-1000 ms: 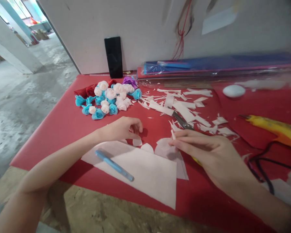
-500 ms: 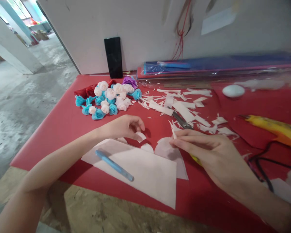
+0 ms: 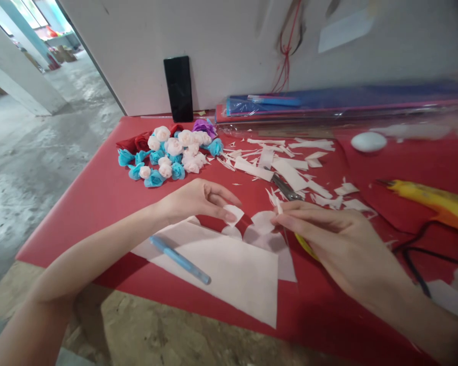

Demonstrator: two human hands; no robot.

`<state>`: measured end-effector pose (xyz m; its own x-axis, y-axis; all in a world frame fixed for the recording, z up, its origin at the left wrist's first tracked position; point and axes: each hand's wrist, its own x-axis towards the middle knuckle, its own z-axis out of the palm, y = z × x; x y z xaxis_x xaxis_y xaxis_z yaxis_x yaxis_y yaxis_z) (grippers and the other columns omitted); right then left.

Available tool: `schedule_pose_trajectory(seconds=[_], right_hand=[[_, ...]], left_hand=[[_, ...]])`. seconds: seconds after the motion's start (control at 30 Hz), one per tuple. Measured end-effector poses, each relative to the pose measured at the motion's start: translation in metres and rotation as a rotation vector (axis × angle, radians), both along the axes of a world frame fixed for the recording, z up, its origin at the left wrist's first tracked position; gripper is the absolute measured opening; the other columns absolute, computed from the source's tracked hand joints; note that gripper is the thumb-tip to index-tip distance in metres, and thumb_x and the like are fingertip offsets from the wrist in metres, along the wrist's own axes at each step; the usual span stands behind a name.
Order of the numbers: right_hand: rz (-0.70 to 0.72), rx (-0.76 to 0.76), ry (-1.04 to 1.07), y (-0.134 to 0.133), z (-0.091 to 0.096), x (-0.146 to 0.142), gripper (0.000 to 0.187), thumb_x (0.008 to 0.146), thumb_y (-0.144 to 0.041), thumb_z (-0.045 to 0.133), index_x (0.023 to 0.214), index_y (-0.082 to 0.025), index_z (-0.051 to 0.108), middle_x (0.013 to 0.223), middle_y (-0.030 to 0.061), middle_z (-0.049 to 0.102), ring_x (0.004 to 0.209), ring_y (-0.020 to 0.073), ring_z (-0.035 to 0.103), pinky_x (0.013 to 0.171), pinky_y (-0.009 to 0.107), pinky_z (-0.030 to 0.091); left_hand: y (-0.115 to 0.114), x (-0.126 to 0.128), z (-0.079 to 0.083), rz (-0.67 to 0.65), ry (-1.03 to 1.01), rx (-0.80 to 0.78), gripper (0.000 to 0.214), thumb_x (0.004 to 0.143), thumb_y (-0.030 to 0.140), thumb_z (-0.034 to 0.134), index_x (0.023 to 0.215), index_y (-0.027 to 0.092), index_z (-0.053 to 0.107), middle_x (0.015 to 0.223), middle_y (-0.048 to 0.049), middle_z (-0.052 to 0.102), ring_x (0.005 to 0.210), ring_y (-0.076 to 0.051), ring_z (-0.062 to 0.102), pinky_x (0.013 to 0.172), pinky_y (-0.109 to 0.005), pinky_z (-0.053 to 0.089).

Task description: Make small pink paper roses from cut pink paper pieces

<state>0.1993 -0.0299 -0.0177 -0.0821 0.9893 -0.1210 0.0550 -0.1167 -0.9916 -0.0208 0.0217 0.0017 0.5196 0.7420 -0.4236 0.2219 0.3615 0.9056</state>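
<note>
Red tabletop, left grip pinching paper

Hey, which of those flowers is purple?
The purple flower at the back, just right of the black phone; the other flowers are whitish, blue or red.

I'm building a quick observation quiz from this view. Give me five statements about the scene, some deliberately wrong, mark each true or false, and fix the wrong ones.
1. The left hand holds a small white paper piece. True.
2. The blue pen lies among the flowers. False: the blue pen lies on the large white sheet.
3. The phone stands upright on the red table. True.
4. The right hand is empty. False: the right hand pinches a slim white piece.
5. The purple flower is nearer the phone than the yellow tool is. True.
</note>
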Motion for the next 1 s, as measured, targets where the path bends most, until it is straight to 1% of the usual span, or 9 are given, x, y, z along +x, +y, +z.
schedule_pose_trajectory(seconds=[0.17,0.3,0.4,0.57,0.63,0.7,0.83,0.93,1.0], right_hand=[[0.010,-0.017,0.020,0.001,0.002,-0.001,0.003,0.061,-0.031,0.073,0.064,-0.032,0.072,0.081,-0.0055,0.064,0.072,0.0099,0.057,0.061,0.017,0.043],[0.000,-0.027,0.039,0.001,0.004,-0.001,0.005,0.061,-0.030,0.073,0.066,-0.032,0.072,0.077,-0.0061,0.064,0.070,0.0097,0.057,0.063,0.017,0.042],[0.001,-0.016,0.028,0.000,0.004,0.001,0.005,0.061,-0.030,0.073,0.066,-0.032,0.072,0.076,-0.0054,0.065,0.070,0.0105,0.057,0.065,0.019,0.042],[0.015,0.000,0.000,0.000,0.007,0.003,0.006,0.064,-0.029,0.072,0.068,-0.033,0.072,0.077,-0.0057,0.065,0.069,0.0093,0.058,0.064,0.018,0.042],[0.024,0.022,-0.013,0.001,0.010,0.003,0.005,0.063,-0.029,0.072,0.066,-0.033,0.072,0.077,-0.0056,0.065,0.069,0.0093,0.058,0.064,0.018,0.043],[0.030,0.047,-0.041,0.001,0.014,0.001,0.004,0.062,-0.029,0.072,0.063,-0.032,0.072,0.075,-0.0050,0.065,0.069,0.0097,0.058,0.063,0.017,0.044],[0.046,0.061,-0.150,-0.001,0.023,-0.008,0.007,0.063,-0.028,0.069,0.057,-0.030,0.071,0.073,-0.0029,0.065,0.067,0.0113,0.059,0.059,0.018,0.046],[0.052,0.055,-0.165,-0.005,0.028,-0.015,0.010,0.064,-0.030,0.066,0.055,-0.029,0.070,0.071,-0.0009,0.065,0.068,0.0142,0.060,0.058,0.021,0.048],[0.058,0.065,-0.168,-0.007,0.030,-0.017,0.012,0.063,-0.030,0.065,0.053,-0.028,0.070,0.070,-0.0004,0.065,0.067,0.0151,0.060,0.058,0.022,0.049]], left_hand=[[-0.003,0.001,0.003,-0.015,-0.055,-0.075,0.022,0.059,0.010,0.071,0.080,0.015,0.066,0.066,0.0022,0.068,0.061,-0.007,0.062,0.064,-0.019,0.046],[-0.004,0.002,0.004,-0.073,-0.030,-0.055,0.022,0.061,0.012,0.070,0.082,0.016,0.066,0.067,0.0022,0.068,0.062,-0.007,0.062,0.062,-0.018,0.046],[-0.007,0.003,0.002,-0.176,0.051,0.054,0.025,0.062,0.017,0.070,0.086,0.016,0.065,0.071,0.0014,0.067,0.065,-0.009,0.061,0.063,-0.020,0.046],[-0.017,0.007,0.002,-0.403,0.241,0.340,0.021,0.065,0.024,0.068,0.084,0.018,0.065,0.089,-0.0010,0.066,0.081,-0.013,0.060,0.075,-0.023,0.044],[-0.021,0.010,0.006,-0.431,0.314,0.432,0.021,0.066,0.026,0.067,0.086,0.019,0.065,0.096,-0.0010,0.065,0.087,-0.014,0.058,0.079,-0.024,0.042],[-0.026,0.013,0.011,-0.396,0.341,0.499,0.021,0.070,0.030,0.063,0.088,0.019,0.064,0.095,-0.0008,0.065,0.085,-0.013,0.058,0.076,-0.023,0.042],[-0.032,0.019,0.017,-0.246,0.270,0.576,0.020,0.080,0.032,0.051,0.082,0.016,0.063,0.078,0.0010,0.066,0.071,-0.009,0.057,0.067,-0.019,0.042],[-0.036,0.022,0.015,-0.179,0.284,0.656,0.020,0.081,0.029,0.049,0.072,0.014,0.060,0.067,0.0020,0.062,0.064,-0.008,0.054,0.064,-0.019,0.041],[-0.037,0.024,0.012,-0.185,0.330,0.696,0.019,0.079,0.025,0.049,0.066,0.014,0.058,0.063,0.0022,0.059,0.059,-0.008,0.051,0.060,-0.019,0.040]])
